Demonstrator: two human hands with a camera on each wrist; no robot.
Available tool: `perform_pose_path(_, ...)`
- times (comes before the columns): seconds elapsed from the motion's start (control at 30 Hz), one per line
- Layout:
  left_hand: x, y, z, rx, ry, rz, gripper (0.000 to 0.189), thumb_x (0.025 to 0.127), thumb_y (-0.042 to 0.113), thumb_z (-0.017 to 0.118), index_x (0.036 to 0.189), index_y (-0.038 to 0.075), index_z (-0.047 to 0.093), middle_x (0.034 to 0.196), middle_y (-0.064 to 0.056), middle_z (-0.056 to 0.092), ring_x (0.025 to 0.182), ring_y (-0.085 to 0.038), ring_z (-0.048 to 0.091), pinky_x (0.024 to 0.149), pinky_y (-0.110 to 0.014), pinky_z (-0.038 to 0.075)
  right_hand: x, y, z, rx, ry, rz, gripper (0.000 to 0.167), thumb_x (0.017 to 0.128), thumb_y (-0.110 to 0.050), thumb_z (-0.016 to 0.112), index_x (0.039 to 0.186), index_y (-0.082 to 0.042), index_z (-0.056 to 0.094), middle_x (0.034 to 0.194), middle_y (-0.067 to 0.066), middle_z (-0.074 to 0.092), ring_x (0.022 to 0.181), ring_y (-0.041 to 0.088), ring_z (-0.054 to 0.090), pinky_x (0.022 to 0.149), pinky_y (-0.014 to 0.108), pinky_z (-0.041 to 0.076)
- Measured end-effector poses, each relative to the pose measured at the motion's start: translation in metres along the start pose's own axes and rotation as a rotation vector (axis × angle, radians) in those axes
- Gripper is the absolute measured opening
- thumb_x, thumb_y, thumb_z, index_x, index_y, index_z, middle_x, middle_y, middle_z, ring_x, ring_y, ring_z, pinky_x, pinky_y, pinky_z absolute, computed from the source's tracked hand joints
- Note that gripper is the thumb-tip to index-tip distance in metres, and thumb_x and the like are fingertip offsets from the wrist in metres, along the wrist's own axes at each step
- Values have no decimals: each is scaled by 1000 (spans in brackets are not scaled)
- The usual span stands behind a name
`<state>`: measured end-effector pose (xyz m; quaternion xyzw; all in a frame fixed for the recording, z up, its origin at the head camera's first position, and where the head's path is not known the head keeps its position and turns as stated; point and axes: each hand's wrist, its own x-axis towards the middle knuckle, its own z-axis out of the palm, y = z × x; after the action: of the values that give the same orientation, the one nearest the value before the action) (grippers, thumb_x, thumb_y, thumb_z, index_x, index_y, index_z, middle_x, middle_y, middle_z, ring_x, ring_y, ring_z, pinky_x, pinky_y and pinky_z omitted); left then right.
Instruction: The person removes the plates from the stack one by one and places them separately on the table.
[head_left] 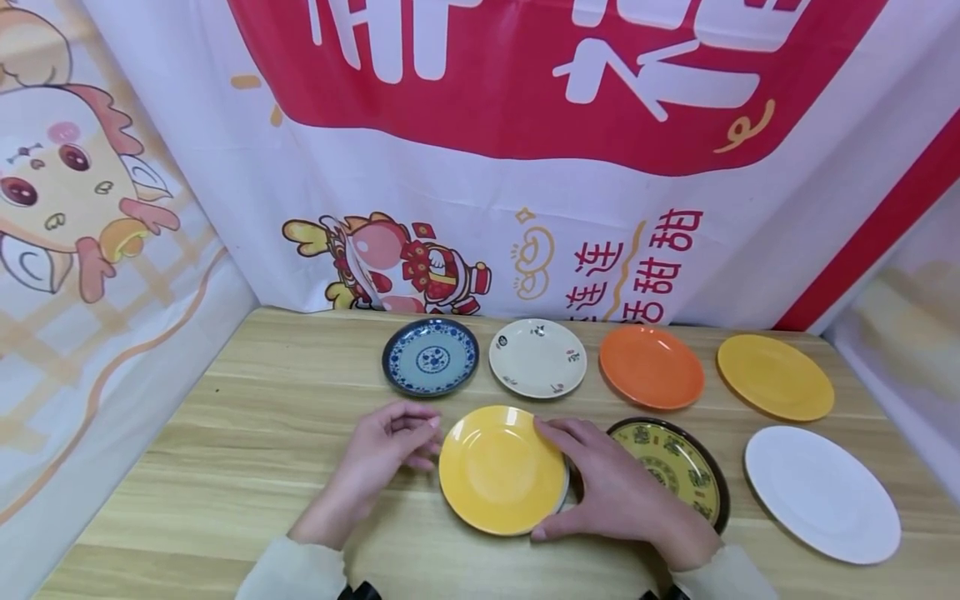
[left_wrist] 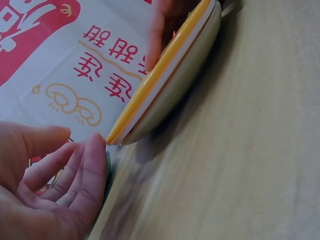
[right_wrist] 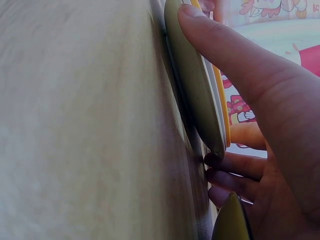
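A stack of small plates has a yellow plate (head_left: 502,471) on top, with a white rim and a greyish plate (right_wrist: 192,80) beneath it. My right hand (head_left: 600,479) grips the stack's right side, thumb at the near edge and fingers at the far edge. At the left edge is my left hand (head_left: 390,450), fingers loosely bent and holding nothing. In the left wrist view its fingertips (left_wrist: 95,145) come right up to the rim; whether they touch, I cannot tell. Partly hidden behind my right hand lies a patterned olive plate (head_left: 697,471) with a dark rim.
Along the back of the wooden table (head_left: 225,467) lie a blue patterned plate (head_left: 431,358), a white decorated plate (head_left: 537,358), an orange plate (head_left: 651,367) and a yellow plate (head_left: 776,377). A white plate (head_left: 821,492) is at the right. Printed cloth (head_left: 487,200) hangs behind.
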<state>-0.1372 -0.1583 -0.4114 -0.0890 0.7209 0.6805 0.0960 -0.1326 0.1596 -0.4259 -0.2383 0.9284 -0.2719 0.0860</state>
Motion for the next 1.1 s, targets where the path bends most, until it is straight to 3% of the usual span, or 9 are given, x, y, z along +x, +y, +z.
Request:
perform_pose_path(0.43,-7,-19,6,7,-26,-20,39,94,8,81,129,-2,68,110,-15,72,84,-20,71,72,-31,68,1,2,2,-8,0,2,128,58,-89,84,165,-33,43,164,-2,48,150,28,49,123,60,46)
perform_pose_path(1.1,-14,-19,8,10,-67,-26,39,90,2,82,125,-7,67,102,-12,68,78,-18,69,69,-31,68,1,-1,2,-20,16,-2,129,57,-90,84,165,-32,44,163,-3,49,149,27,50,123,60,46)
